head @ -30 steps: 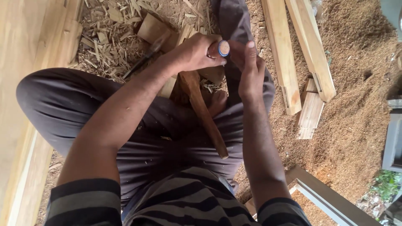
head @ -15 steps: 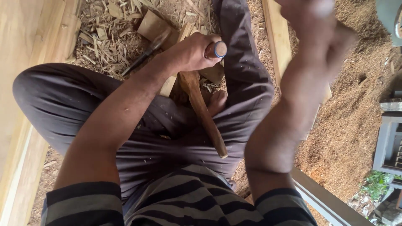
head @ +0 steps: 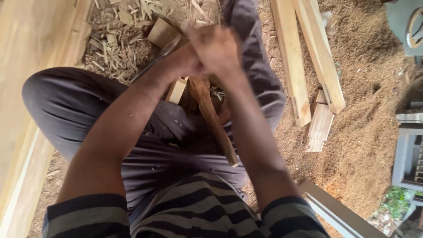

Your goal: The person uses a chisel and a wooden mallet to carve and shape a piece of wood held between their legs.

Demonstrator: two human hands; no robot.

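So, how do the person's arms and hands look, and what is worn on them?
Both arms are bare from above the elbow down. Short sleeves with dark grey and light grey stripes cover the upper arms. The left hand and right hand are blurred; no gloves show.

Pale planks (head: 304,57) lie on sawdust (head: 365,132) right; wood chips (head: 119,39) litter the left.
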